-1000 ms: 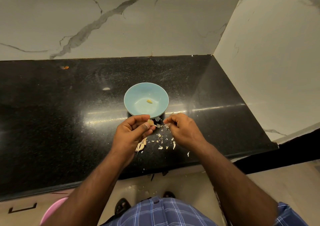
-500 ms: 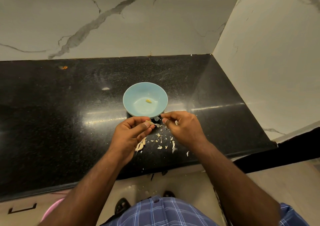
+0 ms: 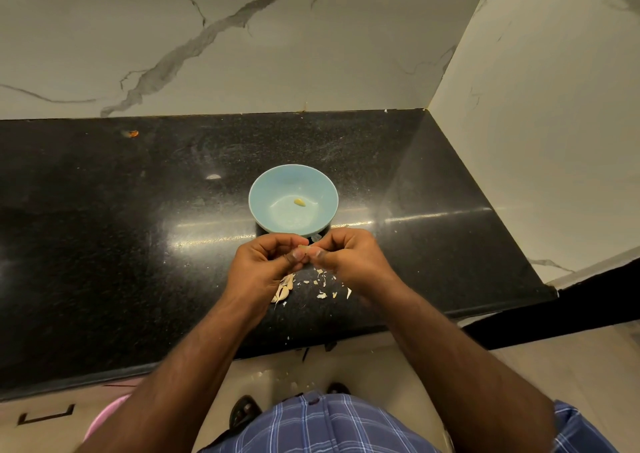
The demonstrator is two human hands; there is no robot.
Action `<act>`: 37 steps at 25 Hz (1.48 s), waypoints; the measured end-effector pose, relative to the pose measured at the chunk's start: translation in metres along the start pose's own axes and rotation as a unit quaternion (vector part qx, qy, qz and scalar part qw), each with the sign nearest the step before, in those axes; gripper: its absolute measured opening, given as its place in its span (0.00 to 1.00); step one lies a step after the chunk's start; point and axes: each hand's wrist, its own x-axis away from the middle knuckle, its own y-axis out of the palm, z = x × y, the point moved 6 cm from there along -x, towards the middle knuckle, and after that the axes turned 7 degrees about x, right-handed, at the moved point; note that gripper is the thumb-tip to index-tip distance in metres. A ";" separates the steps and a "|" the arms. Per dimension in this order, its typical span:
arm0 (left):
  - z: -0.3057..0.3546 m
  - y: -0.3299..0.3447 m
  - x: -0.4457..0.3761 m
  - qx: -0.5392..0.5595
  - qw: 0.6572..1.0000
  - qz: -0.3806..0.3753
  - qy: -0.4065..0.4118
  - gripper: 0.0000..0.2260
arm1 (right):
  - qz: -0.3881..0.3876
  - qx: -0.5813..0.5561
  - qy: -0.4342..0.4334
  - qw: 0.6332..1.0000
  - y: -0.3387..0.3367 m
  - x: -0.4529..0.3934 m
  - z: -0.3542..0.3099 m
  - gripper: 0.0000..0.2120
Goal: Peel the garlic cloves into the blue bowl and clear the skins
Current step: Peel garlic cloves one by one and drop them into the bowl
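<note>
Wide bare stretch of black counter (image 3: 104, 244) at far left, room enough there for sweeping skins aside. Toward the middle, left hand (image 3: 266, 265) curled, thumb and fingers pinching a clove (image 3: 304, 248) just in front of the bowl (image 3: 273, 189). Under and just behind that hand, a few unpeeled cloves (image 3: 283, 291) lying on the counter: still to be done. Inside the bowl, one peeled clove (image 3: 300, 202) only, so early in the job by the look of it. Right hand (image 3: 349, 258) curled too, fingertips meeting the left at the same clove, seemingly picking at its skin; exact grip hard to tell. Below it, skins (image 3: 325, 284) scattered in small flakes, none cleared yet, some close to the front edge (image 3: 485, 310) and apt to drop over. Farther right, counter ending at a marble side wall (image 3: 536, 140); less room that way than leftward.
</note>
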 end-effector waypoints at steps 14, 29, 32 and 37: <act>-0.002 -0.003 -0.002 0.023 1.000 0.011 0.003 0.08 | 0.021 -0.044 -0.008 0.999 0.002 -0.003 -0.001 0.08; 0.000 -0.003 -0.005 -0.105 0.991 0.001 0.083 0.11 | -0.015 -0.124 0.116 0.985 0.008 -0.004 0.010 0.09; 0.001 -0.002 -0.006 -0.126 0.985 -0.008 0.114 0.17 | -0.041 -0.181 0.175 0.967 0.010 -0.004 0.013 0.08; 0.005 -0.003 -0.002 -0.155 0.971 -0.023 0.182 0.23 | -0.087 -0.258 0.245 0.931 0.016 -0.003 0.019 0.09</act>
